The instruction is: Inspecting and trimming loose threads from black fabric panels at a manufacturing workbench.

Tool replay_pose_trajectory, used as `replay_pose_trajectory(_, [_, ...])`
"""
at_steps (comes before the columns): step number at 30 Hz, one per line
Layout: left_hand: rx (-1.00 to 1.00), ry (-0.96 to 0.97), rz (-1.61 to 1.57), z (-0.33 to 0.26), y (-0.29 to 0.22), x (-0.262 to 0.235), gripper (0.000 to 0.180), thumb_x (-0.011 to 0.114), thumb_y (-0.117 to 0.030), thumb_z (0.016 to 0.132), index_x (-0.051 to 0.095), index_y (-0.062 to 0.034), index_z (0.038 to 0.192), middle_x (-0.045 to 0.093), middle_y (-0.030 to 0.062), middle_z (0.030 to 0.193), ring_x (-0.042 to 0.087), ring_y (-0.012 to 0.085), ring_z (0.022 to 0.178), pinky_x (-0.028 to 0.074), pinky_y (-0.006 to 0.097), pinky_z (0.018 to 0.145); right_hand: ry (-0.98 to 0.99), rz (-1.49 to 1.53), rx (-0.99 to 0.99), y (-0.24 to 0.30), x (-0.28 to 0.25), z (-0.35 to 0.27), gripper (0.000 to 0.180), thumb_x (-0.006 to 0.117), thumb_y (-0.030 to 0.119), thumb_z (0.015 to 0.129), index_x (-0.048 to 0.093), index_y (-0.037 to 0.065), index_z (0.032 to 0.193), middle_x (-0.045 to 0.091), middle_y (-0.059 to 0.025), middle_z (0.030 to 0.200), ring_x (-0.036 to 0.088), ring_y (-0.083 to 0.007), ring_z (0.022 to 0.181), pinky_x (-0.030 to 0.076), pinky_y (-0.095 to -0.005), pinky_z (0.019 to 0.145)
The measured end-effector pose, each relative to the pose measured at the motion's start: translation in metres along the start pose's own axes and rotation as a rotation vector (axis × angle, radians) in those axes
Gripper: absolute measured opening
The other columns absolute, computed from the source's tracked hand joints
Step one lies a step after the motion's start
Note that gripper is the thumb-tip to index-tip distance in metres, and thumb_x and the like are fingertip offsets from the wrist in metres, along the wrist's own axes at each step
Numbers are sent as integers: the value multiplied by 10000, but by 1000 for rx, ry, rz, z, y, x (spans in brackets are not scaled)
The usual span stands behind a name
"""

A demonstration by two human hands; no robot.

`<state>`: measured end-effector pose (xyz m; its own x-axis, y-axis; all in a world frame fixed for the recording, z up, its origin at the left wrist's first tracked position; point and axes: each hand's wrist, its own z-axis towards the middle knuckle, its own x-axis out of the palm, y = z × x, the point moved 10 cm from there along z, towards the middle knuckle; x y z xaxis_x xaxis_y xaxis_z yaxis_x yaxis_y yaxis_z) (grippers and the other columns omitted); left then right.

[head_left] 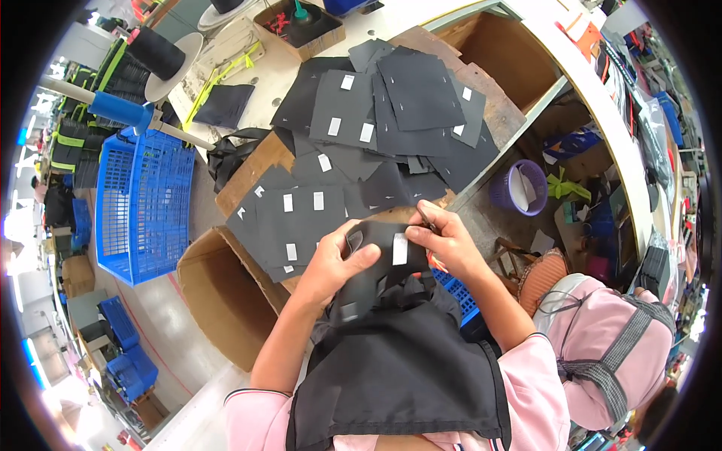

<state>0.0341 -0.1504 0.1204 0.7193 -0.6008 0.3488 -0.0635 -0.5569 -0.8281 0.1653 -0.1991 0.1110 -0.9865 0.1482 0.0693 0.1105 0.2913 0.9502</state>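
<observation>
A black fabric piece (376, 259) with a white label (400, 249) is held up in front of my apron. My left hand (338, 263) is closed on its left part, thumb on top, and the piece curls over beside the fingers. At its upper right edge my right hand (450, 239) is closed, with a slim dark tool (427, 219) between thumb and fingers. An orange-and-white part shows below that palm; the tool's kind is unclear. Just beyond my hands lie many flat black pieces (421, 90), several with white labels, overlapping on a worn board.
An open cardboard box (226, 301) stands left of my lap, with a blue plastic crate (143, 203) beyond it. To the right are a purple basket (519, 188) and a person in pink (609, 338). A black thread cone (156, 54) stands upper left.
</observation>
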Motion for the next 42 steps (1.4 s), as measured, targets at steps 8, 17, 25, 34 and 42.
replay_pose_trajectory(8, [-61,-130,84,-1,4,-16,252,657,-237,842,617,2,914,579,-25,768,474,54,689,402,221,608,-537,-392,-520,55,-13,-53,280,707,26,708,575,33,955,530,-99,844,560,-210,678,473,-297,632])
replay_pose_trajectory(17, [-153,-114,-45,-3,9,-5,242,644,-243,847,605,-5,870,588,-3,762,508,64,672,433,230,608,-421,-743,-682,65,12,-57,320,729,45,639,624,53,941,540,-86,766,547,-236,614,445,-316,535])
replay_pose_trajectory(25, [-117,-105,101,-4,9,-13,221,639,-225,842,605,-7,830,583,-9,745,487,57,686,405,224,602,-529,-693,-779,73,5,-72,303,727,24,635,634,46,923,548,-67,738,539,-227,585,423,-306,508])
replay_pose_trajectory(34, [-9,-303,-132,0,-14,-39,300,662,-219,835,598,-2,1032,623,31,870,581,101,771,479,251,681,-525,-212,-458,17,-27,-48,256,671,49,763,559,25,992,465,8,736,443,-92,567,372,-224,501])
replay_pose_trajectory(42, [347,-540,-313,-7,-21,-68,296,594,-200,887,548,-8,1107,596,57,1004,578,146,913,459,267,787,-204,852,256,-64,31,-24,180,598,153,880,455,107,781,445,26,568,327,-60,423,226,-209,409])
